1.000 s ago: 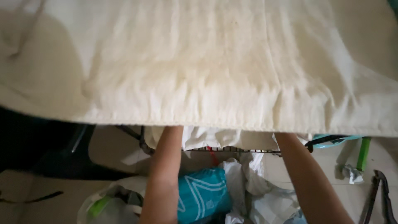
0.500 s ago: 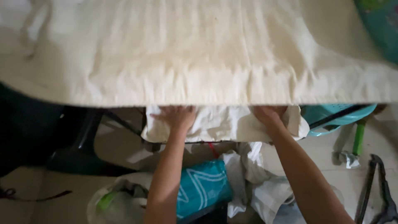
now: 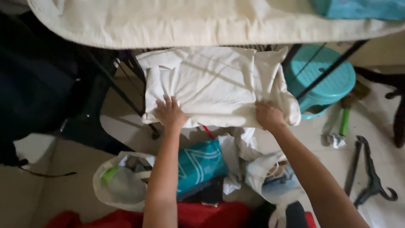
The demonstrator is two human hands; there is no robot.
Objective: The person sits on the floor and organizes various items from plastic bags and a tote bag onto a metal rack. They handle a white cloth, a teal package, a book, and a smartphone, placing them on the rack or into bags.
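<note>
A folded white cloth (image 3: 215, 84) lies on a low rack under the ironing board (image 3: 177, 21). My left hand (image 3: 170, 113) rests flat on the cloth's near left edge with fingers spread. My right hand (image 3: 268, 115) grips the cloth's near right edge, fingers curled over the fabric. Both forearms reach down from the bottom of the view.
A teal plastic stool (image 3: 325, 80) stands to the right. Below lie a teal bag (image 3: 200, 164), a white plastic bag (image 3: 120, 181), red cloth (image 3: 211, 215) and crumpled white clothes (image 3: 257, 169). Dark hangers (image 3: 369, 177) and a green-handled tool (image 3: 345, 120) lie on the floor at right.
The view has tilted down, showing less of the ironing board and the whole white cloth. Both hands have drawn back from under the board to the cloth's near edge.
</note>
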